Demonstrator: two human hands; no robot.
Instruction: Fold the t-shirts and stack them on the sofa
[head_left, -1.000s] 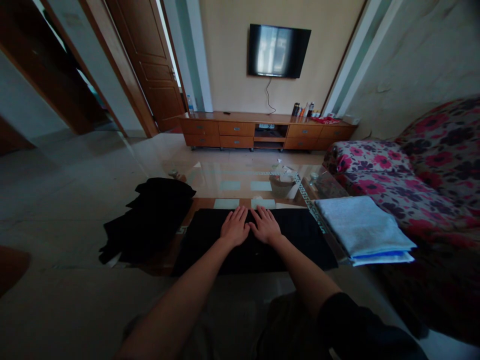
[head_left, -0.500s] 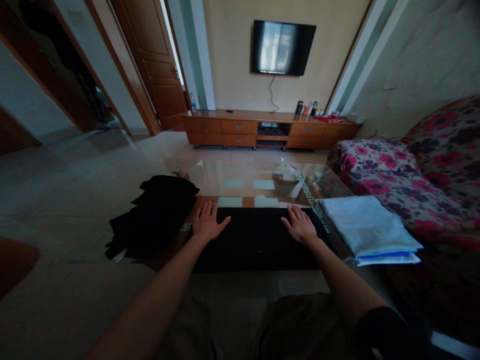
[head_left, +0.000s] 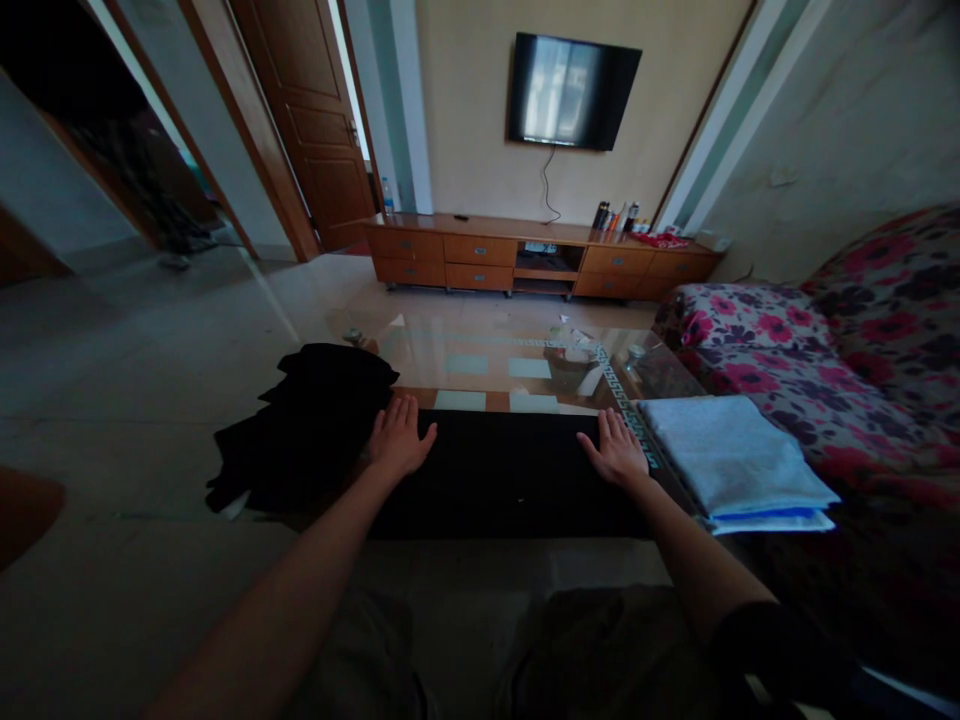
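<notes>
A black cloth garment (head_left: 510,475), folded into a long flat rectangle, lies along the near edge of the glass coffee table (head_left: 495,345). My left hand (head_left: 399,440) rests flat on its left end with the fingers spread. On its right end lies my right hand (head_left: 618,450), palm down, thumb out and fingers apart. Beside my left hand is a loose heap of black clothes (head_left: 307,430) at the table's left side. A folded light-blue cloth stack (head_left: 739,455) sits right of my right hand. The garment's exact kind is too dark to make out.
Behind the table runs a low wooden TV cabinet (head_left: 480,250) with bottles on it, under a wall-mounted TV (head_left: 574,92). A flower-patterned sofa (head_left: 765,340) stands at the right. In the left doorway a person in dark clothes (head_left: 135,150) is partly visible.
My hands have slid apart along the black garment, the left one to the left and the right one slightly to the right. The person in the doorway shows more fully.
</notes>
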